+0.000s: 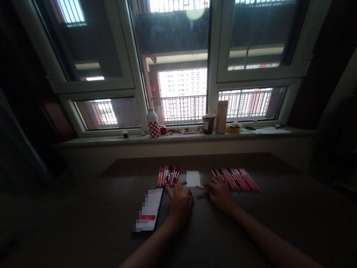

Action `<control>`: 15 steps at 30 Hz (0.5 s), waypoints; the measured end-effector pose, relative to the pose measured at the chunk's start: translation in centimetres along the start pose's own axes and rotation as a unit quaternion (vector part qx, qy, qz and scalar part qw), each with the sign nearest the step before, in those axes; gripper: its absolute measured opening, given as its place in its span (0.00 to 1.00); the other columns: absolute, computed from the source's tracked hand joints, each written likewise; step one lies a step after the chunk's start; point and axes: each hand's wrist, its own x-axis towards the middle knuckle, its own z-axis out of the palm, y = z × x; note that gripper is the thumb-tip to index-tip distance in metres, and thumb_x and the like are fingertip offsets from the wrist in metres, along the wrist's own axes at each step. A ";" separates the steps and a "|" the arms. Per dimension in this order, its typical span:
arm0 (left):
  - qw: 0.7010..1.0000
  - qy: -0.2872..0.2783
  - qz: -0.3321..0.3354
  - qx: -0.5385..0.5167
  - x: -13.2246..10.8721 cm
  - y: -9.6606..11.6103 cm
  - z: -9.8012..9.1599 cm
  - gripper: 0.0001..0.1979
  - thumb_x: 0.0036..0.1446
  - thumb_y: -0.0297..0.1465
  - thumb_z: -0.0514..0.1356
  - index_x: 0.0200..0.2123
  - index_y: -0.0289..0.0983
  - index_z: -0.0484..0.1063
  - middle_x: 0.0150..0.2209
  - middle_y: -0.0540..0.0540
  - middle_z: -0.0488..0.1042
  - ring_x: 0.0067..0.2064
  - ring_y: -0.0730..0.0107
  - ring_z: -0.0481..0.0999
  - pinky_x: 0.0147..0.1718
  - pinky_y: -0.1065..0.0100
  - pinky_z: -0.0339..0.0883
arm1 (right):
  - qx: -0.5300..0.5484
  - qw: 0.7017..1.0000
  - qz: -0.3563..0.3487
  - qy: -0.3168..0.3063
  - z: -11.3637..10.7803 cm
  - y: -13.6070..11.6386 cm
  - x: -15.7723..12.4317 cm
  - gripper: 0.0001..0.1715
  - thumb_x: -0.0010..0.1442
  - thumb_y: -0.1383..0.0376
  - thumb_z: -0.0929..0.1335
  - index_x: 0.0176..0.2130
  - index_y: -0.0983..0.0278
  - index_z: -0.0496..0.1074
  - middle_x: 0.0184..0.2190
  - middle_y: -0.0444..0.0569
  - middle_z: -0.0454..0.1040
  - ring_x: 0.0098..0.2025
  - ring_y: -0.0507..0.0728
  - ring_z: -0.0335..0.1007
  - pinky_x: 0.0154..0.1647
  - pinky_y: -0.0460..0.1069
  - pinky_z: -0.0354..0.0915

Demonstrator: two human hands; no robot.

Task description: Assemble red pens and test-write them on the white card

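My right hand (220,191) pinches a short pink-red pen (200,187), whose tip points left, just below a small white square of paper (193,178). To the left, my left hand (180,203) rests over the table with its fingers apart and nothing visible in it. Its outer finger reaches the lower end of a row of red, pink and black pens (169,176). A wider row of similar pens (240,180) lies beyond my right hand, which covers part of its left end. Beside my left wrist lies a lit phone (149,212), its screen partly blurred out.
Both rows lie on a dark brown table (111,208). Behind it, a stone windowsill (178,139) holds a red-checked white bottle (153,124), a dark drink cup (208,124), a tan cylinder (221,117), a yellow roll (232,128) and papers (267,130).
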 end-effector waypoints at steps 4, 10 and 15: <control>1.000 -0.018 0.005 0.004 0.0 0.0 0.2 0.06 0.57 0.34 0.56 0.34 0.40 0.71 0.51 0.43 0.67 0.57 0.57 0.63 0.58 0.31 0.31 | -0.004 1.000 0.002 -0.007 -0.2 -0.1 0.0 0.14 0.55 0.69 0.64 0.39 0.56 0.75 0.38 0.47 0.73 0.50 0.62 0.58 0.59 0.64 0.39; 0.999 -0.033 0.007 0.006 0.0 0.0 0.3 0.06 0.56 0.34 0.57 0.36 0.40 0.71 0.52 0.43 0.67 0.57 0.57 0.63 0.57 0.31 0.31 | -0.002 1.000 0.011 -0.013 -0.1 -0.1 0.0 0.15 0.53 0.70 0.65 0.39 0.56 0.75 0.38 0.48 0.73 0.51 0.62 0.57 0.59 0.64 0.38; 1.000 -0.030 0.005 0.003 0.1 0.0 0.4 0.06 0.56 0.34 0.58 0.37 0.41 0.71 0.52 0.44 0.67 0.57 0.57 0.63 0.58 0.31 0.30 | 0.001 1.000 0.012 -0.010 -0.2 -0.2 0.0 0.14 0.54 0.69 0.64 0.39 0.57 0.75 0.38 0.47 0.73 0.51 0.62 0.57 0.59 0.64 0.38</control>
